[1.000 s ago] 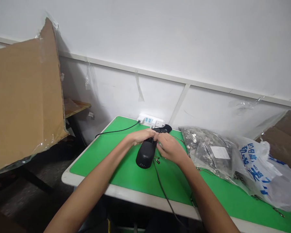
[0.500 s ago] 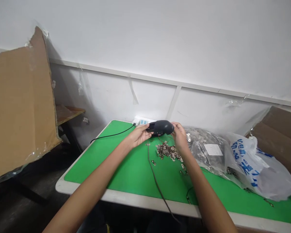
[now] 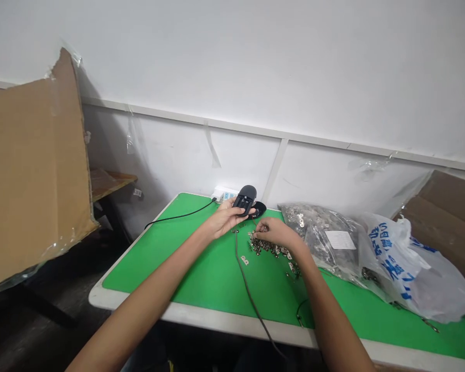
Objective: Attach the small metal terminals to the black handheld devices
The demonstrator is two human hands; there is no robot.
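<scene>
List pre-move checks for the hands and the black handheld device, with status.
1. Left hand holding the black handheld device in its palm: ok.
2. Right hand at the pile of small metal terminals: ok, fingers down at its edge.
3. Right hand's grip on a terminal: cannot tell, fingers hide it.
4. Dark cable apart from the pile: ok, it runs left of it.
5. Terminals gathered on the green mat: not ok, a stray terminal lies beside the cable.
6. Cable joined to the device: cannot tell, the left hand hides its end.
</scene>
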